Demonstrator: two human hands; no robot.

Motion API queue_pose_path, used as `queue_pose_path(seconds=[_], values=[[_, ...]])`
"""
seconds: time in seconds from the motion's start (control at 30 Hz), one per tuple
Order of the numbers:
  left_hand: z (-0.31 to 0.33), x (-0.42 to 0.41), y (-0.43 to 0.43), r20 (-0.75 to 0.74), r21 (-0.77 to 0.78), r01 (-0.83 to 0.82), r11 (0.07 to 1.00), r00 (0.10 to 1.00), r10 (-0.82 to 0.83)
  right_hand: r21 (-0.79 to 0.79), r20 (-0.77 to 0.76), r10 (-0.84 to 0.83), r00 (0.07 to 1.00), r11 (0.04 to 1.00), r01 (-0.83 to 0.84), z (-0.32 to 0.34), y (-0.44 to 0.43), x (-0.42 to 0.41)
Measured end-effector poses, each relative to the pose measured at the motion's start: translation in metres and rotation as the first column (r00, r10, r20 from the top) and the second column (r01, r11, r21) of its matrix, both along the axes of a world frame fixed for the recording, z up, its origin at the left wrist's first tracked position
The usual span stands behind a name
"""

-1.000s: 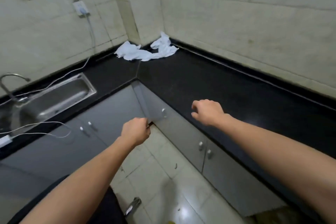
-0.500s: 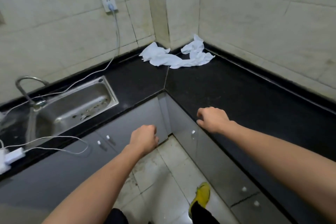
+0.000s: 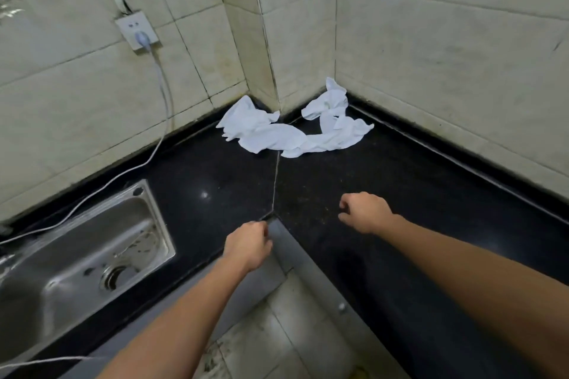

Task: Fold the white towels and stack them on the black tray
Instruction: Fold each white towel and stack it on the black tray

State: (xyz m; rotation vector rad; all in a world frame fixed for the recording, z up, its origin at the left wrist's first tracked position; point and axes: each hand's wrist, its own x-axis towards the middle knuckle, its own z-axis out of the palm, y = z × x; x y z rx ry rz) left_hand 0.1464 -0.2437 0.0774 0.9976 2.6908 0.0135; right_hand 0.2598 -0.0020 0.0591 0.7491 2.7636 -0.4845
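Head view caught it all: white towels (image 3: 292,129) lay crumpled in the far corner of the black counter (image 3: 400,194), bunched against the tiled wall (image 3: 431,40) where the 2 runs of stone met; how many towels made up the heap could not be told, since the folds ran into one another; left hand (image 3: 246,244) hung over the counter's inner edge, fingers (image 3: 264,237) curled shut into a loose fist and holding nothing; right hand (image 3: 365,212) hovered above the counter, its fingers likewise curled in and empty; both hands sat well apart from the towels, with bare stone between. No black tray showed anywhere in view, so the stacking spot was unknown; a steel sink (image 3: 92,255) sat to the left, and a white cable (image 3: 163,95) ran down from a wall socket (image 3: 137,29) across the counter near it.

Judging by the look, the cloth would be light, soft and limp; it would drape and sag instead of holding any shape, and would not slip much on dry stone; nothing fragile there. Best hold, as a guess, was a pinch at 2 corners of a single towel, perhaps the free tip standing up at the right end of the heap, lifting it clear so it shook out flat before folding; folding had not begun.
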Motion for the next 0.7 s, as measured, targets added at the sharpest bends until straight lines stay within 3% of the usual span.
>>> queue_pose_path(seconds=[0.47, 0.7], values=[[-0.062, -0.232, 0.142, 0.166, 0.039, 0.217, 0.975, 0.961, -0.220, -0.032, 0.111, -0.266, 0.958, 0.962, 0.271, -0.051, 0.102, -0.150], [-0.099, -0.306, 0.199, 0.221, 0.112, 0.300, 0.947, 0.922, -0.318, -0.036, 0.152, -0.293, 0.944, 0.953, 0.302, -0.071, 0.114, -0.231]])
